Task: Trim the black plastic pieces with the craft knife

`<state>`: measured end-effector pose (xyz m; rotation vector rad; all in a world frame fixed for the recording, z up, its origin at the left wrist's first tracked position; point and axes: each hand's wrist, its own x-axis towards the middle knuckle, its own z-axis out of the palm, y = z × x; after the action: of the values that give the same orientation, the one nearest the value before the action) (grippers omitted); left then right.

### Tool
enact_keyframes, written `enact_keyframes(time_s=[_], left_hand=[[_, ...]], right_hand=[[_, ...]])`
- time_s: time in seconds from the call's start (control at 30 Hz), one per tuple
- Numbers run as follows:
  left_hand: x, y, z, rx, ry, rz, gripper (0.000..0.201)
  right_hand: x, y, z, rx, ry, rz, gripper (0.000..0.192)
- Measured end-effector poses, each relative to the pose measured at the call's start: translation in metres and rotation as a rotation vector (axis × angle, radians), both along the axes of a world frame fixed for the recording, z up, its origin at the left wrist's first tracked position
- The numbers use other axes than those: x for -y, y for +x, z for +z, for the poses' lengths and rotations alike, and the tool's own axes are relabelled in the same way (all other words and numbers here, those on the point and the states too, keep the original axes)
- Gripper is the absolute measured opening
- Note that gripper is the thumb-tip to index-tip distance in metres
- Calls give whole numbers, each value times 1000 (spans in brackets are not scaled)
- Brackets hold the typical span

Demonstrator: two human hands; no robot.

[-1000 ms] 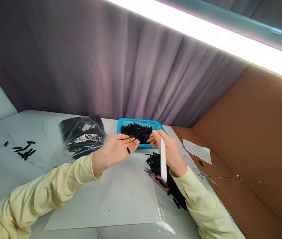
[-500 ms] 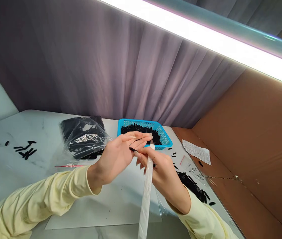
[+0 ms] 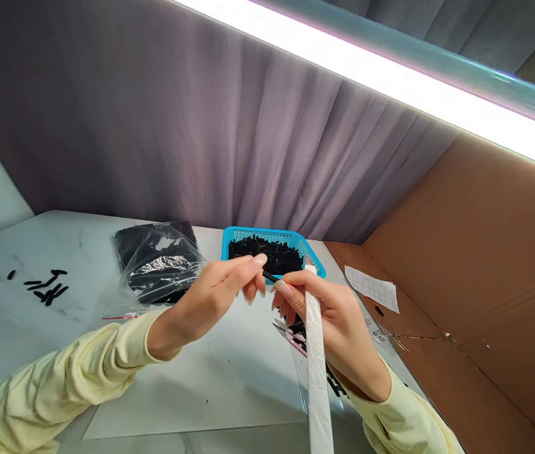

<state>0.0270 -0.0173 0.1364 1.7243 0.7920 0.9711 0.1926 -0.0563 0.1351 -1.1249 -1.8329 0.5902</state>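
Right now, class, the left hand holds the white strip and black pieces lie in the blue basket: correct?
No: in the head view, the right hand, not the left hand, holds the white strip; black pieces lie in the blue basket.

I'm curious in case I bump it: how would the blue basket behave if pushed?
The blue basket looks like thin perforated plastic, so it's probably light and fairly stiff. Low and wide, it would likely slide rather than tip. The small loose black pieces heaped inside might shift if jolted.
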Motion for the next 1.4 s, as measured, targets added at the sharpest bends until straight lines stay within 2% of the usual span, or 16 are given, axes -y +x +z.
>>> enact_keyframes(time_s=[0.07,0.3,0.5,1.07,1.4], left_hand=[[-1,-1,-3,-52,-49,-51,47],[0,-1,-9,22,-144,-100,44],[2,-1,-8,72,-136,-108,42],[6,-2,-6,116,-197,-161,37],[4,-3,-5,128,-245,-207,37]], right_hand=[[0,0,0,2,-32,26,21],[-1,-3,2,-98,-206,150,24],[-1,-2,5,-211,-366,230,24],[3,-4,10,-238,-383,209,22],[2,-1,9,-185,-302,199,19]])
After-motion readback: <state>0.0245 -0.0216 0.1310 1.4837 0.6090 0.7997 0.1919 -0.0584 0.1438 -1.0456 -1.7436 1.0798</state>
